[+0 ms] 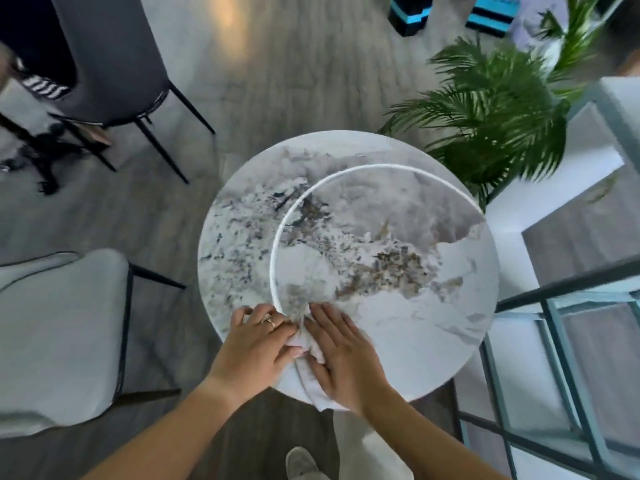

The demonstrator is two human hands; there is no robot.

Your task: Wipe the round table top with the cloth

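The round table top (398,327) is white marble with grey and brown veining, and a thin white ring (277,237) arcs across it. A white cloth (311,344) lies bunched at the near edge, part of it hanging over the rim. My left hand (258,341), with a ring on one finger, grips the cloth's left side with curled fingers. My right hand (341,355) lies flat on the cloth, fingers stretched toward the table's middle. Both hands hide most of the cloth.
A light grey chair (59,337) stands at the left, a dark chair (114,64) at the far left. A green palm plant (495,109) crowds the table's far right edge. A glass and metal shelf frame (568,358) stands on the right. My shoe (301,462) is below.
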